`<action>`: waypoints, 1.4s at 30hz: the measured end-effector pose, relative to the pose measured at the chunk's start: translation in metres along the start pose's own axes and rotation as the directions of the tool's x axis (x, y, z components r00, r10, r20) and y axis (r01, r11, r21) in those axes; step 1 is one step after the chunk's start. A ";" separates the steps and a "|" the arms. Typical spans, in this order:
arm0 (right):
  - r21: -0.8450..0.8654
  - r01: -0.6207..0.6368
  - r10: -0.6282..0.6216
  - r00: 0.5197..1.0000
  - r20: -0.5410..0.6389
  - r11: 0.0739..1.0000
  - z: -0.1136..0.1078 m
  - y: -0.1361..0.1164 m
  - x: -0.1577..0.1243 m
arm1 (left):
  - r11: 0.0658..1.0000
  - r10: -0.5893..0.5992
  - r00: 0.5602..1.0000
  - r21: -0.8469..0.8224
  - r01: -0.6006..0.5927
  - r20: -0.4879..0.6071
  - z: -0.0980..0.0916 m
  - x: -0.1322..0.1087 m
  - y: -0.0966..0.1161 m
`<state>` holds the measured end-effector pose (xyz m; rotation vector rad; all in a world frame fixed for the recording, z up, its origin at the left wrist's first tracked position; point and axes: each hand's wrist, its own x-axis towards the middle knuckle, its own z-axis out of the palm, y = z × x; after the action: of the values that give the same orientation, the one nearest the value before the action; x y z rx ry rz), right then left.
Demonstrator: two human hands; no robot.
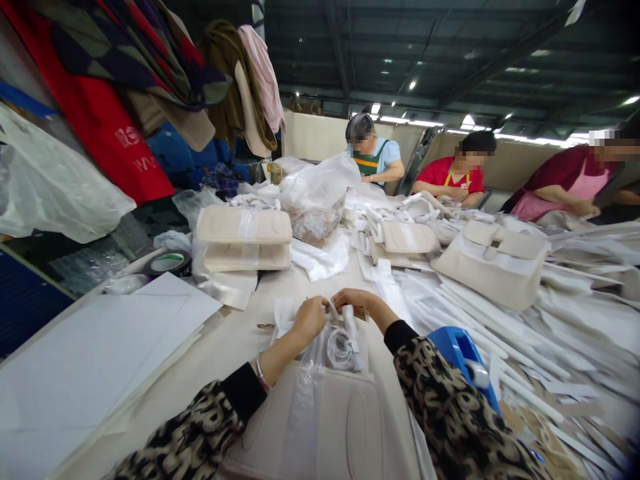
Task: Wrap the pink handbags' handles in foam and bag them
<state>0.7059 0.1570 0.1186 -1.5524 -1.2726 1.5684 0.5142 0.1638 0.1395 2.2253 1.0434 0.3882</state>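
Two hands of yours meet over the middle of the worktop (210, 360) in the head view, both working at a small white strip (334, 308) pinched between them. Your left hand (309, 319) has its grip closed narrow on one end of the strip, thumb against forefinger. Your right hand (356, 301) is pinched tight on the other end, just beside the left, the fingertips of the two almost touching. The strip sits above a clear plastic bag (320, 360) that holds a coiled white strap (341, 348); the bag lies on a cream handbag (320, 427) right in front of you, between your forearms.

To your left lie large white paper sheets (90, 360), with a roll of tape (169, 263) beyond them. Farther back stands a stack of wrapped cream bags (243, 239), next to a full plastic sack (316, 200). On your right a blue tape dispenser (463, 353) sits close by your right sleeve, and long white strips (500, 313) are spread across that side, with another cream handbag (493, 263) resting on them. Three other people (457, 175) work along the far side of the worktop, well apart from your hands.
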 end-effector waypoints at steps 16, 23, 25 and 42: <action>-0.100 -0.138 0.148 0.984 0.097 0.985 0.000 -0.032 -0.019 | 0.974 -0.007 1.000 -0.227 0.003 -0.014 0.018 0.022 -0.009; -0.040 -0.138 0.135 0.988 -0.074 0.990 -0.003 -0.040 -0.029 | 0.989 0.112 0.993 -0.095 -0.115 -0.037 0.013 0.024 -0.014; -0.002 -0.104 0.103 0.986 -0.132 0.995 -0.006 -0.044 -0.036 | 0.983 0.110 0.993 -0.145 -0.115 -0.043 0.006 0.016 -0.007; 0.067 0.332 -0.290 0.891 -0.350 0.941 0.013 -0.019 -0.065 | 0.525 -0.156 0.971 -0.848 -0.073 -0.181 0.009 -0.018 0.010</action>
<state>0.6993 0.1023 0.1602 -1.3822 -1.1397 1.1029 0.5132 0.1414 0.1399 1.2501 0.7503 0.9402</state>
